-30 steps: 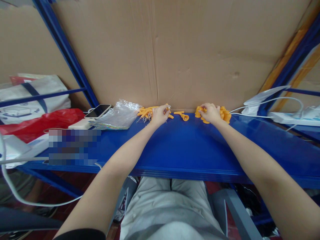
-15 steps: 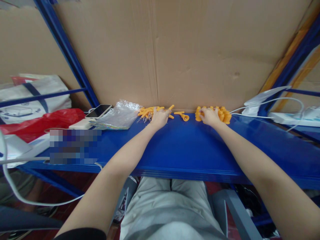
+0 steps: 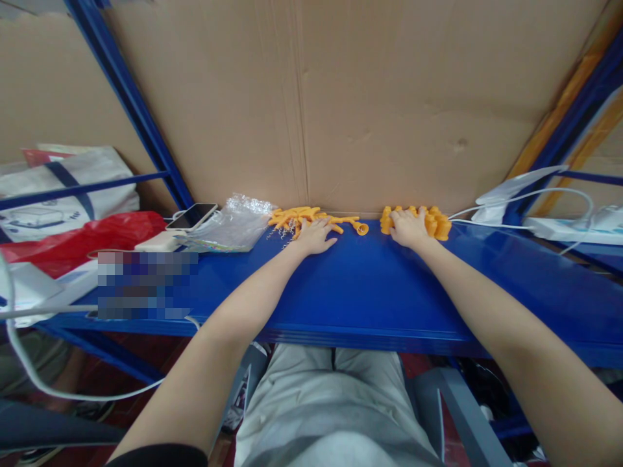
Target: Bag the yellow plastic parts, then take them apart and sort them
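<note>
A pile of orange branched plastic pieces (image 3: 296, 217) lies by the cardboard wall. Over its right part my left hand (image 3: 314, 237) rests with fingers spread and thumb out to the right, gripping nothing that I can see. One orange piece with a cup-shaped end (image 3: 361, 228) sits just right of the pile. Farther right stands a tight cluster of orange knobbly pieces (image 3: 439, 226). My right hand (image 3: 409, 226) lies on the front left of that cluster, fingers stretched apart over it, hiding part of it.
A clear plastic bag (image 3: 233, 227) lies left of the pile, with a phone (image 3: 193, 216) beside it. A red bag (image 3: 92, 237) and white cables are further left. A blue shelf post (image 3: 131, 104) rises on the left. More white cables (image 3: 516, 227) run at the right.
My left hand has spread its fingers and shifted slightly right and down; an orange stick that stuck up by it now lies flat. My right hand has flattened a little, staying on the cluster.
</note>
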`<state>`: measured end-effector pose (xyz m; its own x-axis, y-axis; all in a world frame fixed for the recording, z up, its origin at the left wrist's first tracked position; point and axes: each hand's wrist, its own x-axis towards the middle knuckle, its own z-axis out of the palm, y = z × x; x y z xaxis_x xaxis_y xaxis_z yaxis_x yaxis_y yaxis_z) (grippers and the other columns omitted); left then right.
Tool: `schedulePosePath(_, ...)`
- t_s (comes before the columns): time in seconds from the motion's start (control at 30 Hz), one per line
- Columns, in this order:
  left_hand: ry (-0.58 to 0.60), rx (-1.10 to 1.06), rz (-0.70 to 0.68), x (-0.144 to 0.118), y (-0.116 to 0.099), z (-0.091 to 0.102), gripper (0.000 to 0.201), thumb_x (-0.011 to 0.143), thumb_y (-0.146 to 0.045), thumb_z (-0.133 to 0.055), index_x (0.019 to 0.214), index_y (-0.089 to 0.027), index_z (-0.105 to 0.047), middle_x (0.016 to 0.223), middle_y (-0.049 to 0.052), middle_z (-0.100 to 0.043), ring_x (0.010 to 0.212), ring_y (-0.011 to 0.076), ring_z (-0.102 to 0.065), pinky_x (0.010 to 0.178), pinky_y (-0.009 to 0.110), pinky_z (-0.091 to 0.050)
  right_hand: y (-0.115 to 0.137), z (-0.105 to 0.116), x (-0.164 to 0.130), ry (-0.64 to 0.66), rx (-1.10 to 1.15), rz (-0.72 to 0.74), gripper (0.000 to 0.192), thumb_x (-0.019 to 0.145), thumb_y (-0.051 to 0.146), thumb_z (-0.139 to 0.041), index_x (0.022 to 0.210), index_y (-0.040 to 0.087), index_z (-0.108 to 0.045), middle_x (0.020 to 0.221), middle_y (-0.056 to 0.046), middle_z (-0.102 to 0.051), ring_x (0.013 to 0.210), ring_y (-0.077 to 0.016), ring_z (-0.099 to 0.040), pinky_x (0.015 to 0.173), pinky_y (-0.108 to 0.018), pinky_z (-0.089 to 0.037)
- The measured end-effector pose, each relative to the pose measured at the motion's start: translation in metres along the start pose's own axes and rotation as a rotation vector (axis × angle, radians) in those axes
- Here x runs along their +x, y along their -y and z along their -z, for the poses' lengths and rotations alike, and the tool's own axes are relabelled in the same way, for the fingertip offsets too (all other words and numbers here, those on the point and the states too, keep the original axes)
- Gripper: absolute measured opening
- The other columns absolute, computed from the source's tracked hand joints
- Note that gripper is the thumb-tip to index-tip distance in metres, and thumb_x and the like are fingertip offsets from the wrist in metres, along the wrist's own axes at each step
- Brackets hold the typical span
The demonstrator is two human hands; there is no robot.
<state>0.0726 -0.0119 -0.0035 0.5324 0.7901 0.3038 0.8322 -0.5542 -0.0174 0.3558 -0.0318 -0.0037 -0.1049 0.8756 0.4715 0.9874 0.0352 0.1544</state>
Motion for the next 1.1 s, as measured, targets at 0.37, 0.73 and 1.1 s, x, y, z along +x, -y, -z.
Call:
schedulePosePath(0.37,-0.034,0.024,0.042,-0.002,-0.011,-0.003,0.041,0.100,-0.036,-0.048,0.138,-0.025,-0.060,0.160,0.014,-0.045,0.144,0.0387,-0.046,0.114,0.072,-0.030,0.010,-0.003,-0.004,-0.097,-0.049,0.058,0.046,0.090,0.017,-0.039,0.128,0.006,-0.062,0.124,-0.024,-0.068,0.118,-0.0360,-0.057,0.111,-0.068,-0.020)
schedulePosePath(0.73,-0.158,-0.025,0.132,0.007,-0.009,-0.024,0.050,0.100,-0.041,-0.043,0.148,-0.027,-0.051,0.164,0.012,-0.039,0.150,0.0360,-0.037,0.118,0.065,-0.029,0.044,-0.009,-0.004,0.008,0.161,0.291,0.045,0.101,0.030,-0.040,0.142,0.021,-0.056,0.135,-0.016,-0.067,0.123,-0.0333,-0.060,0.112,-0.067,-0.024)
schedulePosePath(1.1,-0.122,-0.009,0.037,0.004,-0.012,-0.017,0.038,0.102,-0.034,-0.043,0.133,-0.020,-0.062,0.156,0.015,-0.046,0.144,0.0344,-0.041,0.116,0.057,-0.034,0.058,0.010,-0.009,0.076,0.096,0.133,0.034,0.099,0.033,-0.051,0.125,0.010,-0.054,0.121,-0.022,-0.071,0.114,-0.0350,-0.065,0.095,-0.046,-0.034)
